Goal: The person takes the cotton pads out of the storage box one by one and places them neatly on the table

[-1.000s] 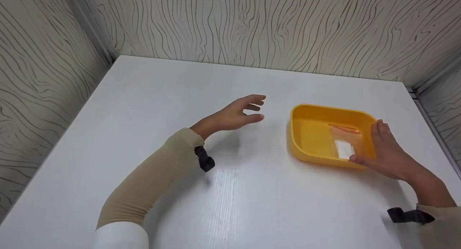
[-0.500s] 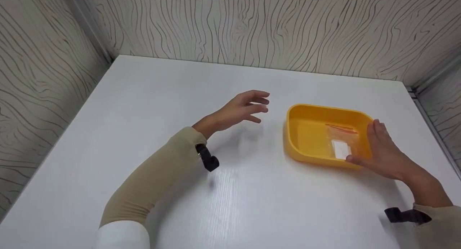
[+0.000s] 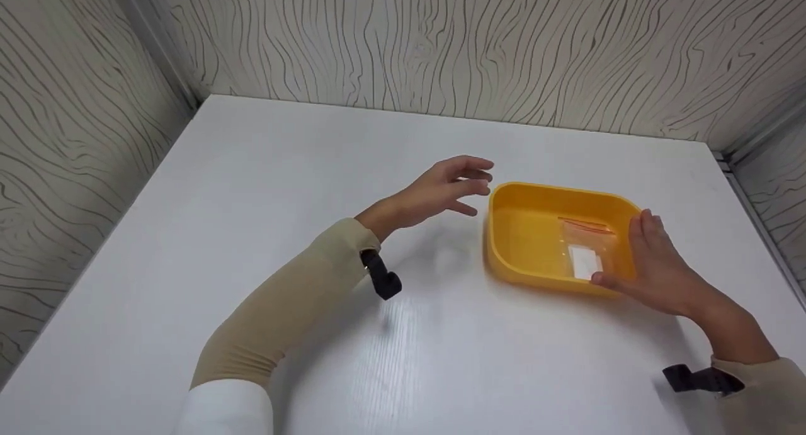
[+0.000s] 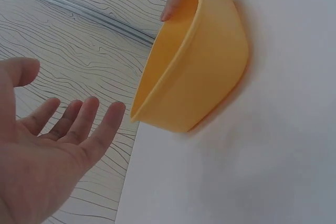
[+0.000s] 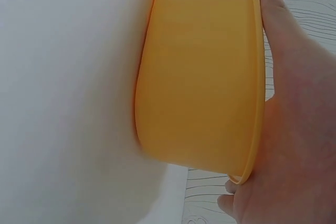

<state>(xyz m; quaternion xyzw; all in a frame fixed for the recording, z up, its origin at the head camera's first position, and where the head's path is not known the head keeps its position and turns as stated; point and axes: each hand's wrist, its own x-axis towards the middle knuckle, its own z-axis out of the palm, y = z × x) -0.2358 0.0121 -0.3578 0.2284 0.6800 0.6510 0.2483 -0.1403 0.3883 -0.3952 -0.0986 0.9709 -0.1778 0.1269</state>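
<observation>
A yellow plastic container (image 3: 532, 279) with rounded corners stands on the white table. Inside, towards its right end, lies a clear zip bag (image 3: 603, 241) with a red seal line and something white (image 3: 584, 263) in it. My right hand (image 3: 661, 274) lies against the container's right end, fingers straight, thumb along the near rim. In the right wrist view, the thumb (image 5: 278, 22) stretches along the rim. My left hand (image 3: 444, 192) is just left of the container, held over the table with fingers spread and relaxed. The left wrist view shows a small gap between its fingertips (image 4: 114, 113) and the container's rim.
Wood-patterned panels (image 3: 415, 51) rise behind the white table (image 3: 283, 164) and on both sides. A black wrist mount (image 3: 381, 276) sits on the left sleeve, and another black mount (image 3: 702, 379) on the right sleeve.
The container has slid a little left along the table, the right hand moving with it. My left hand has shifted right, closer to the container's left end.
</observation>
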